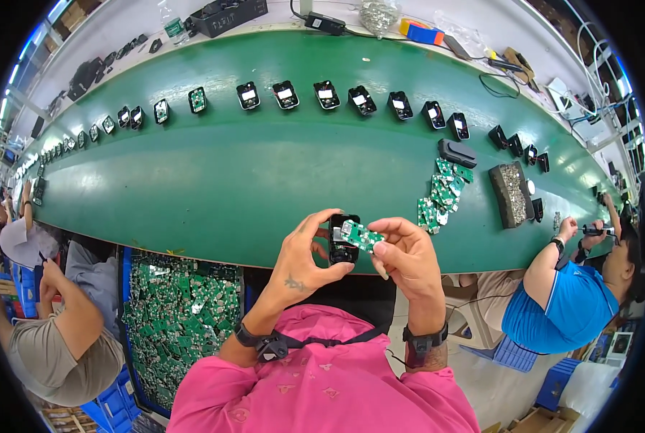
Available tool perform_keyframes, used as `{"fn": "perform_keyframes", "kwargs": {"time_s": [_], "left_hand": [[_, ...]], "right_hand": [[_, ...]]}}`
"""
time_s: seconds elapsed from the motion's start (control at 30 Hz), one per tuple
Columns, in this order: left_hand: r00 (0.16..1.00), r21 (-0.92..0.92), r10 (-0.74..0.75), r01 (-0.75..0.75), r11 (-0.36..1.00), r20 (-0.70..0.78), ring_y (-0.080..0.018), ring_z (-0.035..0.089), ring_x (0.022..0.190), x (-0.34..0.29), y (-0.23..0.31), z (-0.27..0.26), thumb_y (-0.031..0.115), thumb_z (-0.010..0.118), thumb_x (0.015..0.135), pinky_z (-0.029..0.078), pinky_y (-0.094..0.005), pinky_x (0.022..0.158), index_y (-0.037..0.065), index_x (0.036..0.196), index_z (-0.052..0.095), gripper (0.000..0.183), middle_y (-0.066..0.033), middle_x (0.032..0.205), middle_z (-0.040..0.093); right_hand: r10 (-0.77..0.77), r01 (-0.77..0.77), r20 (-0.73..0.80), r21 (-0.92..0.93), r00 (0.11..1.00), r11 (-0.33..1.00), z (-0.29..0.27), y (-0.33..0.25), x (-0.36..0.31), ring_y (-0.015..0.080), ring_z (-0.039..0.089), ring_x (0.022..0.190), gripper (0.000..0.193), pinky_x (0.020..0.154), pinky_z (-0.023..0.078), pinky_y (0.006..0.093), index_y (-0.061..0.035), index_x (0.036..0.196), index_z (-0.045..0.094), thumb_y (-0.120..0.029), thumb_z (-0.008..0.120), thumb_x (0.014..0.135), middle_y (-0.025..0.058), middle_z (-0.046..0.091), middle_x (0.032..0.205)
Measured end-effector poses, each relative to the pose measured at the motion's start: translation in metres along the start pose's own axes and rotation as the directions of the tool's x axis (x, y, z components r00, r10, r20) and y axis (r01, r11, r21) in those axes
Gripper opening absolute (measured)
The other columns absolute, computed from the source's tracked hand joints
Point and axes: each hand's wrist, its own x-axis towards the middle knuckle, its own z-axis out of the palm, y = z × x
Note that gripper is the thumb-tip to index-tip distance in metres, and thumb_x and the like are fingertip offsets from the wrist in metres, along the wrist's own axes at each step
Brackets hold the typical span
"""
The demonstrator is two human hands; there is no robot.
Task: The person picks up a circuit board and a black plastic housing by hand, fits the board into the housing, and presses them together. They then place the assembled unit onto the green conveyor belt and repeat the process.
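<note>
Left hand clamped round black housing, right hand pinching green circuit board over it. Mid-fitting, looks like; needs lining up, then pressing in.

Both forearms raised from the lower edge, bent at the elbows, a dark band on each wrist. Left hand curled, thumb and fingers pinched closed. Right hand just beside it, fingertips likewise closed, nearly touching the left.
</note>
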Motion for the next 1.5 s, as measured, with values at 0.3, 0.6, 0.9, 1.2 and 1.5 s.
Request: {"fn": "perform_keyframes", "kwargs": {"time_s": [0.3,0.6,0.9,1.2,1.5], "left_hand": [[0.999,-0.030,-0.035,0.035,0.999,0.010,-0.0156,0.064,0.104,0.003,0.002,0.002,0.007,0.082,0.067,0.052,-0.0269,0.077,0.002,0.136,0.053,0.075,-0.0081,0.119,0.065],[0.984,-0.377,-0.134,0.170,0.910,0.119,-0.0138,0.065,0.098,0.002,0.002,0.009,0.002,0.074,0.080,0.056,-0.0244,0.073,0.003,0.141,0.043,0.068,-0.0106,0.117,0.063],[0.989,-0.368,-0.110,0.140,0.919,0.100,-0.0129,0.068,0.086,0.002,0.001,0.022,-0.004,0.059,0.092,0.056,-0.0255,0.067,0.005,0.139,0.045,0.050,-0.0114,0.116,0.062],[0.998,-0.085,0.046,-0.050,0.995,-0.051,-0.0142,0.065,0.085,-0.001,0.006,0.035,-0.003,0.061,0.091,0.054,-0.0282,0.069,0.004,0.135,0.050,0.046,-0.0141,0.110,0.063],[0.985,-0.133,0.078,-0.098,0.986,-0.151,-0.0133,0.063,0.083,-0.006,0.015,0.040,-0.001,0.060,0.092,0.054,-0.0290,0.069,0.004,0.137,0.050,0.046,-0.0138,0.109,0.064]], "right_hand": [[0.005,-0.007,0.034,0.044,0.999,0.999,-0.006,0.003,-0.003,0.0112,0.059,0.062,0.031,0.048,0.045,0.0227,0.0074,0.116,0.061,-0.003,0.072,0.089,0.0083,0.063,0.087],[-0.243,0.209,-0.030,-0.418,0.970,0.884,-0.004,0.027,-0.003,0.0106,0.063,0.071,0.032,0.062,0.053,0.0238,0.0065,0.119,0.062,0.004,0.071,0.088,0.0068,0.062,0.102],[-0.502,0.358,0.073,-0.789,0.862,0.499,0.012,0.013,-0.009,0.0048,0.053,0.064,0.019,0.055,0.039,0.0196,-0.0009,0.108,0.071,0.000,0.069,0.089,0.0062,0.062,0.087],[-0.378,0.287,-0.027,-0.604,0.925,0.744,0.025,0.027,-0.012,0.0054,0.053,0.063,0.012,0.053,0.042,0.0208,0.0039,0.101,0.064,-0.008,0.061,0.099,0.0026,0.060,0.083],[-0.514,0.434,0.066,-0.634,0.855,0.640,0.021,0.034,-0.019,0.0060,0.051,0.062,0.008,0.051,0.041,0.0209,0.0011,0.101,0.056,-0.007,0.054,0.102,0.0027,0.053,0.086]]}}
